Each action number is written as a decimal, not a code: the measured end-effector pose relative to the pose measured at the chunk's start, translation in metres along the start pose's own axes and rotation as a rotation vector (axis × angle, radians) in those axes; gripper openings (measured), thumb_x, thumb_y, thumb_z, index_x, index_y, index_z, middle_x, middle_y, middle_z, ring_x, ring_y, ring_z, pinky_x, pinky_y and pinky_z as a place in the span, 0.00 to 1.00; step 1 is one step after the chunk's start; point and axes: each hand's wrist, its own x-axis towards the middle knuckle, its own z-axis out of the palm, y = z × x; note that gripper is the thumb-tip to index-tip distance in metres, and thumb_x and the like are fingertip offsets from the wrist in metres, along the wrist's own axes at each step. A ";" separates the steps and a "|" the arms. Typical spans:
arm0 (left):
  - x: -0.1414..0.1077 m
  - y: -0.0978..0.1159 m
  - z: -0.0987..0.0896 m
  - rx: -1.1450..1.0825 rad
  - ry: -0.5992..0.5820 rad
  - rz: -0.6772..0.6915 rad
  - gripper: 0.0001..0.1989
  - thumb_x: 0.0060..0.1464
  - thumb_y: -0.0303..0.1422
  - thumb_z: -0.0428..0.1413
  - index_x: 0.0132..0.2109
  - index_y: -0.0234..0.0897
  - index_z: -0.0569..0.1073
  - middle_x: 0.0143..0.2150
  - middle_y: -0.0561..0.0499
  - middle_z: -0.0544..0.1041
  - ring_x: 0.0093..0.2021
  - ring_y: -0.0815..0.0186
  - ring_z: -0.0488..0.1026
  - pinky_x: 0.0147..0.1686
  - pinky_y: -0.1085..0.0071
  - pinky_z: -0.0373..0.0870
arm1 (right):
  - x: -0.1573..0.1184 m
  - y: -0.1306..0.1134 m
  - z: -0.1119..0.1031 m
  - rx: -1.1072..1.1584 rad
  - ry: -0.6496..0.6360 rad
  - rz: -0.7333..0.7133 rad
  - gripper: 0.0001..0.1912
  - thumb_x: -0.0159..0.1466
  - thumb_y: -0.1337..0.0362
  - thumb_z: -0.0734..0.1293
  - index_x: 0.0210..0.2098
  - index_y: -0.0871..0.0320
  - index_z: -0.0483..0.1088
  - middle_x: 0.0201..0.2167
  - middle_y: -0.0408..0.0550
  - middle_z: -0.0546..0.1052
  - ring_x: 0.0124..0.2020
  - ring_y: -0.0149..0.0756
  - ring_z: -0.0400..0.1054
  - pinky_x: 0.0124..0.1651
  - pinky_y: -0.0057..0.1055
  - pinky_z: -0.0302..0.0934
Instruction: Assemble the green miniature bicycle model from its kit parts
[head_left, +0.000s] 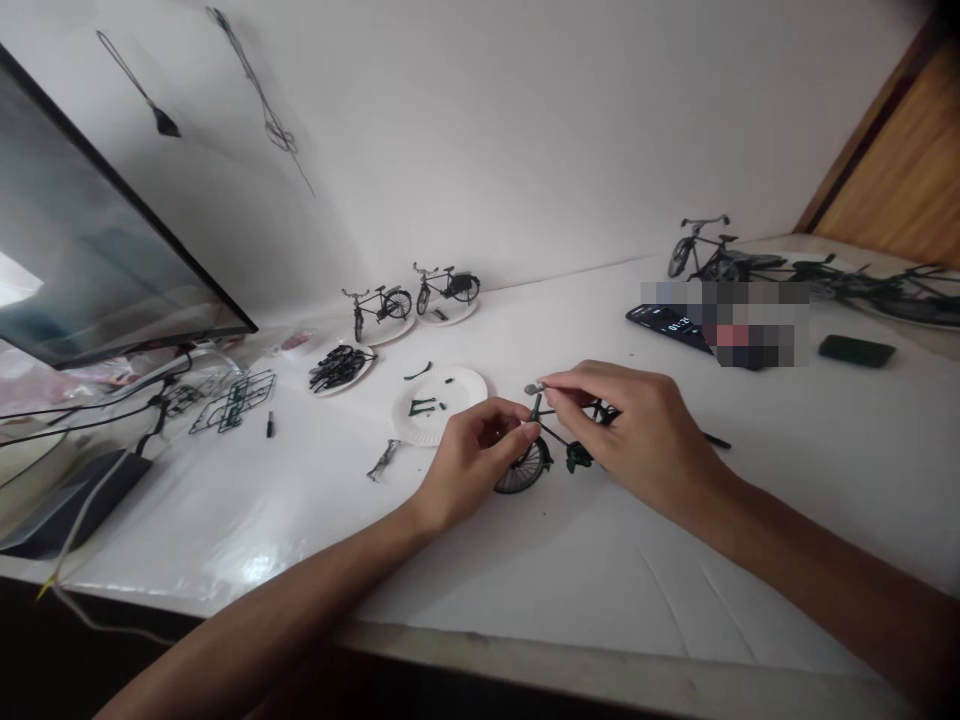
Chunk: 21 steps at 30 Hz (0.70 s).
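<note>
A small model bicycle with a dark green frame (555, 432) stands on the white table between my hands. My left hand (487, 445) pinches it at the front, beside the green head tube and above the spoked front wheel (521, 470). Between the thumb and fingertips of my right hand (630, 420) is a small grey part (533, 389), just above the top of the head tube. My right hand hides much of the bicycle's rear. Left of my hands, a white paper plate (478, 385) holds a few small green parts (422, 407).
Two finished model bicycles (379, 303) stand behind on plates, near a plate of black parts (341, 368). Green part frames (236, 402) and a small screwdriver (270, 425) lie left, before a monitor (97, 220). A phone (667, 325) and more bicycles (701, 250) are back right.
</note>
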 end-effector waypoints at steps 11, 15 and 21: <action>-0.003 0.011 -0.006 0.175 -0.049 0.076 0.08 0.62 0.36 0.56 0.43 0.35 0.70 0.27 0.56 0.64 0.26 0.73 0.60 0.25 0.75 0.55 | 0.014 0.012 -0.019 0.060 -0.006 0.169 0.04 0.61 0.65 0.69 0.34 0.54 0.78 0.36 0.44 0.81 0.37 0.36 0.75 0.38 0.31 0.67; -0.002 0.006 -0.007 0.180 -0.049 0.082 0.09 0.62 0.37 0.56 0.43 0.36 0.70 0.27 0.56 0.65 0.26 0.73 0.60 0.25 0.75 0.55 | 0.016 0.012 -0.018 0.119 -0.070 0.247 0.04 0.61 0.62 0.70 0.32 0.53 0.77 0.34 0.44 0.81 0.35 0.36 0.75 0.36 0.31 0.67; -0.001 0.003 -0.009 0.185 -0.058 0.086 0.10 0.62 0.39 0.56 0.42 0.36 0.70 0.29 0.54 0.67 0.28 0.72 0.61 0.26 0.75 0.56 | 0.016 0.007 -0.018 -0.052 -0.016 0.211 0.04 0.61 0.63 0.68 0.30 0.55 0.74 0.30 0.44 0.79 0.32 0.37 0.73 0.32 0.32 0.64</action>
